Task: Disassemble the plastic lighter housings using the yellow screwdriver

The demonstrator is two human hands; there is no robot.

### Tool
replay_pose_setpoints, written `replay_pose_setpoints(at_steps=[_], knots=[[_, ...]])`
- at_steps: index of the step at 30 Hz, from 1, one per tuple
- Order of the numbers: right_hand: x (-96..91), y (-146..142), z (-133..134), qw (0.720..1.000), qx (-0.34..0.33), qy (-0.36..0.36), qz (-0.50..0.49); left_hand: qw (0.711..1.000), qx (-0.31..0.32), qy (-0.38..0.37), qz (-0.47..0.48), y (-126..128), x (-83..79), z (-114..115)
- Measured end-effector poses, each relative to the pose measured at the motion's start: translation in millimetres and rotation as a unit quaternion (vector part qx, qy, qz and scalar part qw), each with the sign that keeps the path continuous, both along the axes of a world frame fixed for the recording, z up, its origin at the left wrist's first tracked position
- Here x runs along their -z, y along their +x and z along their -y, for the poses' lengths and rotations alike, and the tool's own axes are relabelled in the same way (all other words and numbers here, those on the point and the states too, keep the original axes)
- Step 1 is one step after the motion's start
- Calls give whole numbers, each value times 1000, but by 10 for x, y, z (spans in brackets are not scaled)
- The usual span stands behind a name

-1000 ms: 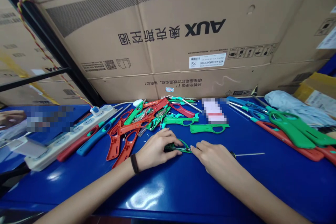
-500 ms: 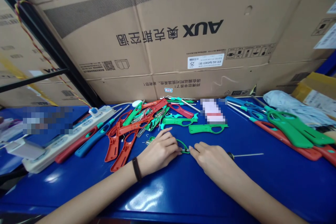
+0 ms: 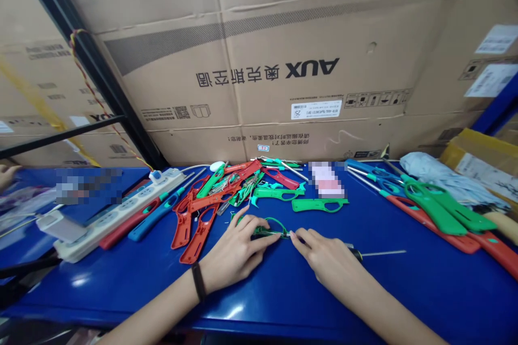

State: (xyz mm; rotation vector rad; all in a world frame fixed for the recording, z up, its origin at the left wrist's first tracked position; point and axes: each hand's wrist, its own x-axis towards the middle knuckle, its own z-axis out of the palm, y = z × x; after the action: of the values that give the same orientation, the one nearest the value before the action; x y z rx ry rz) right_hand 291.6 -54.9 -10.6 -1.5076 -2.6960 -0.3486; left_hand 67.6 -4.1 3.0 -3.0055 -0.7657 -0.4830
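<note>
My left hand (image 3: 237, 250) lies on the blue table (image 3: 263, 296), its fingers curled over one end of a green plastic lighter shell (image 3: 272, 228). My right hand (image 3: 324, 260) pinches the shell's other end with fingertips together. A thin screwdriver (image 3: 378, 253) lies on the table just behind my right hand, its tip pointing right. A black band sits on my left wrist.
A heap of red and green lighter shells (image 3: 210, 199) lies behind my hands. Assembled long lighters (image 3: 429, 207) lie at the right. A white power strip (image 3: 117, 213) sits at the left. Large cardboard boxes (image 3: 283, 64) wall off the back. Another person's hand (image 3: 6, 175) shows at far left.
The view has tilted so the table sits lower in frame. My left fingers have spread a little over the green shell; my right hand still pinches its end.
</note>
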Motion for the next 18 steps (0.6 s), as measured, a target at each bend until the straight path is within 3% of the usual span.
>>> replay_pose_setpoints(at_steps=[7, 14, 18], knots=[[-148, 60, -130, 998, 9, -42, -52, 994, -17, -69, 84, -103, 83, -72], [-123, 135, -153, 998, 3, -44, -47, 997, -53, -31, 50, -367, -154, -203], [-125, 227, -112, 998, -2, -47, -36, 995, -84, -38, 35, -456, -154, -130]])
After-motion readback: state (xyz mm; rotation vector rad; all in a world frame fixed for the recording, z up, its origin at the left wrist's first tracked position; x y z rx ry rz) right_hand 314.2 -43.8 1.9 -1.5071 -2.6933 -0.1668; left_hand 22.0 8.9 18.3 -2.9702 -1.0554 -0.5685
